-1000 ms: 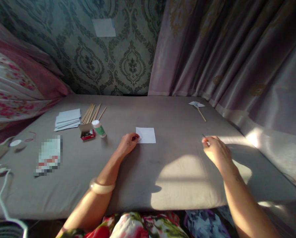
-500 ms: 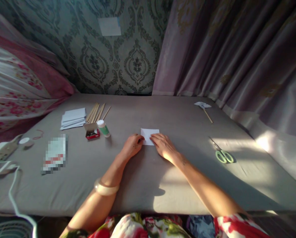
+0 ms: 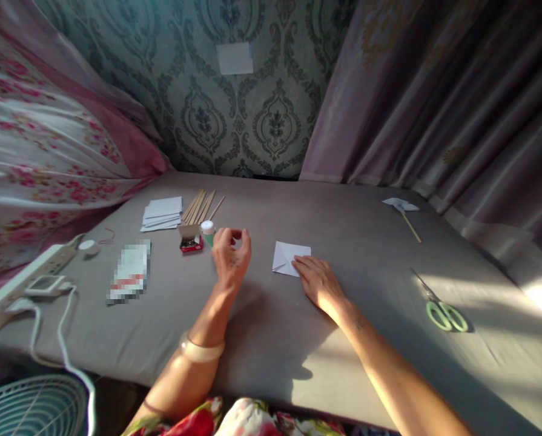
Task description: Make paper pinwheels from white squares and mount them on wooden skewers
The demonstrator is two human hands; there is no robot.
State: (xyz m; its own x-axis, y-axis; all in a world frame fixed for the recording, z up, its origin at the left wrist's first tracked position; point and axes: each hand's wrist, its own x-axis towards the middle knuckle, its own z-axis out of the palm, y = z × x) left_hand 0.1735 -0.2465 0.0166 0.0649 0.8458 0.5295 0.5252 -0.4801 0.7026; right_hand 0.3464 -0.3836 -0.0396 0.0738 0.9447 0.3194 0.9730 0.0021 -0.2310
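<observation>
A small white square of paper [image 3: 285, 253] lies on the grey-covered surface, with diagonal lines running in from its corners. My right hand [image 3: 320, 280] rests flat on the paper's lower right part, fingers stretched out. Raised to the left of the paper is my left hand [image 3: 232, 254], its fingers curved and apart, with nothing visible in it. It partly covers a green-and-white bottle with a white cap [image 3: 208, 227] just behind it. Beside that bottle stands a small open red box [image 3: 191, 244] of tiny dark pieces. Green-handled scissors [image 3: 442, 309] lie to the right.
Several wooden sticks [image 3: 200, 207] and a stack of white paper [image 3: 162, 213] lie at the back left. A paper pinwheel on a stick [image 3: 402, 206] is at the back right. A blurred packet [image 3: 131, 269] and a power strip with cables [image 3: 39, 281] occupy the left.
My right hand has put the scissors down on the right and come onto the paper. My left hand has let go of the paper and moved left toward the bottle. The view has shifted left.
</observation>
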